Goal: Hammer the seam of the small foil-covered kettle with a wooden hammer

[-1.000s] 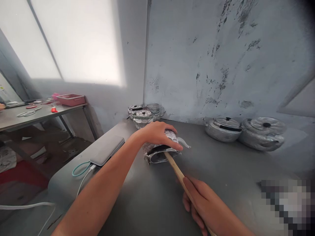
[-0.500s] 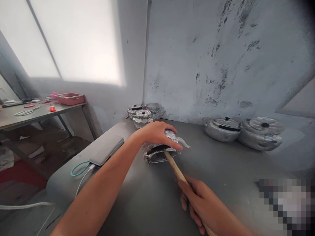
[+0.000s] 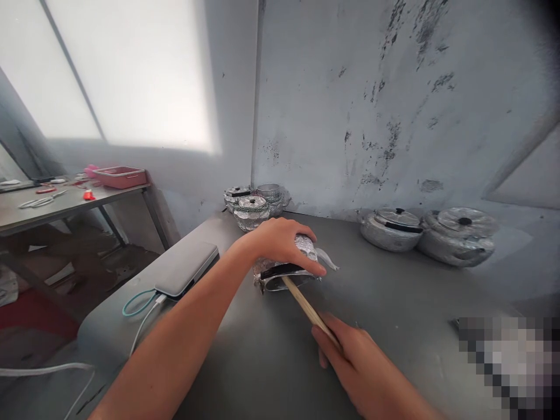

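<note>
A small dented aluminium kettle [image 3: 307, 249] lies tipped on its side on the grey table, its open mouth towards me. Its curved spout [image 3: 327, 258] points out to the right, and a black handle [image 3: 280, 271] crosses above the mouth. My left hand [image 3: 282, 240] is wrapped over the top of the kettle, thumb along its right side. Closed around a pale wooden stick [image 3: 306, 306], my right hand [image 3: 350, 353] is in front of the mouth. The far end of the stick reaches inside the kettle and is hidden there.
Several silvery pots [image 3: 251, 210] stand at the table's far corner, and two lidded kettles [image 3: 389, 233] sit by the wall at right. To the left lie a grey power bank [image 3: 188, 271] and its white cable [image 3: 142, 329]. A side table holds a red basket [image 3: 120, 177] and scissors [image 3: 39, 202].
The stick has swung, its end at the kettle's mouth now further left. My right hand has turned with it. My left hand keeps its hold on the kettle, and the view has shifted slightly.
</note>
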Available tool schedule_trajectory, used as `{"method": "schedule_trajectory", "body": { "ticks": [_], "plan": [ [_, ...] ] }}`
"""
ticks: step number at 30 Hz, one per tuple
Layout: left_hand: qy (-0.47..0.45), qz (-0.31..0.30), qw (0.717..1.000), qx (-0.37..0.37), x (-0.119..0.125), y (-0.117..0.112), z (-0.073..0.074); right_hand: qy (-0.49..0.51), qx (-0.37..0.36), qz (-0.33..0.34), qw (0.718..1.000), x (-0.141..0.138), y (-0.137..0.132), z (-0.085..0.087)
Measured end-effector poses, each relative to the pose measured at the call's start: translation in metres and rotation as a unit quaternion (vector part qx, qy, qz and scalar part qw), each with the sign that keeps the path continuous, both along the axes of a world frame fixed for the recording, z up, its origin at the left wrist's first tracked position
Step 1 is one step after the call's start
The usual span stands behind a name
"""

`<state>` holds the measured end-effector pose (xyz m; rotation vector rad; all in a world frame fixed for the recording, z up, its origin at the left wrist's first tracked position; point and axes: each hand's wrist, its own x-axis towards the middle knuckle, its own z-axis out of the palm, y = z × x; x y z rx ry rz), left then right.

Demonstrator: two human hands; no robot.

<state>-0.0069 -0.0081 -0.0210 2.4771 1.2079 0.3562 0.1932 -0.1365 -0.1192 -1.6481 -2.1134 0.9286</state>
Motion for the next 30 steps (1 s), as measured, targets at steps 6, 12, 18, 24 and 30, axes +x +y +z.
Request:
{"method": "schedule_trajectory", "body": {
  "ticks": [6,12,18,24,30],
  "plan": [
    [-0.008,-0.005,1.000,0.007,0.001,-0.002,-0.001,0.003,0.000,-0.013,1.000,0.000,0.001,-0.001],
    [-0.007,-0.007,1.000,0.010,0.001,-0.001,-0.002,0.026,0.017,-0.020,0.999,0.000,0.001,-0.003],
    [0.000,-0.003,1.000,0.010,0.001,0.000,-0.001,-0.007,0.029,0.003,1.000,-0.001,0.001,0.000],
    [-0.005,-0.006,1.000,0.012,0.001,0.001,-0.002,-0.093,0.103,0.029,0.990,0.005,0.002,-0.003],
    [-0.001,-0.002,1.000,0.005,0.001,-0.001,-0.001,-0.122,0.122,0.018,0.985,0.010,0.006,-0.007]
  ]
}}
